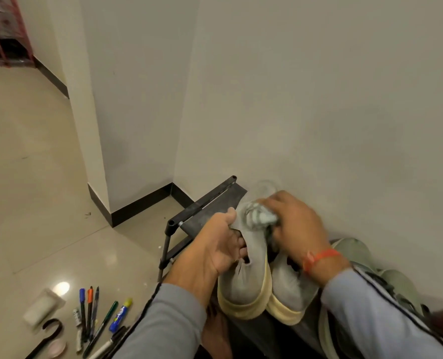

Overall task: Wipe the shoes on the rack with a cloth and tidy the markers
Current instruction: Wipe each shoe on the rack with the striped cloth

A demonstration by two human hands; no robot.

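The black rack (204, 211) stands against the wall, and on its top shelf sits a pair of grey shoes (243, 275) with yellowish soles. The wiping is in progress, I judge — the left hand (215, 244) grips the collar of the left shoe, thumb on the upper, while the right hand (295, 224) holds a bunched pale cloth (260, 216) pressed on the toe area. More shoes at the right look untouched. The markers (93, 317) lie scattered on the floor — that part is not yet begun.
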